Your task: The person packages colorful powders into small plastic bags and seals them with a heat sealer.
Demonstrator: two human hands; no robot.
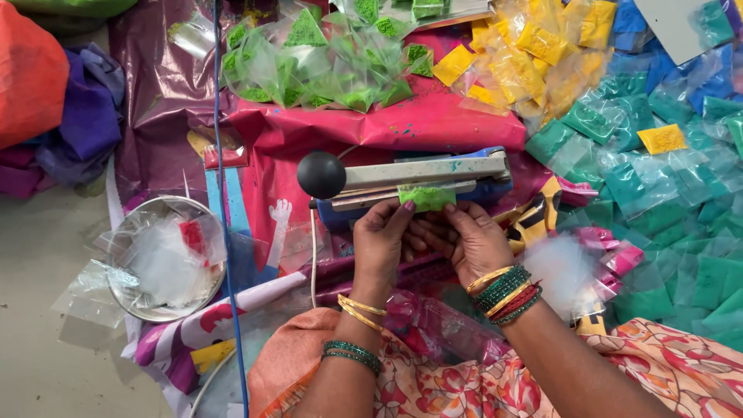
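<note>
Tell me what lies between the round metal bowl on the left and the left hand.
In the head view, between the metal bowl and the left hand lie pink printed plastic sheeting, a blue cord and a white cable.

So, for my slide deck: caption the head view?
Both hands, left hand and right hand, hold a green powder packet at a heat sealer.

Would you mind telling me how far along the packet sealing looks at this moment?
Done: heaps of filled packets, green, yellow and teal. In hand: the left hand and right hand hold a green powder packet in the open heat sealer. Left: empty clear bags in the steel bowl.
</note>
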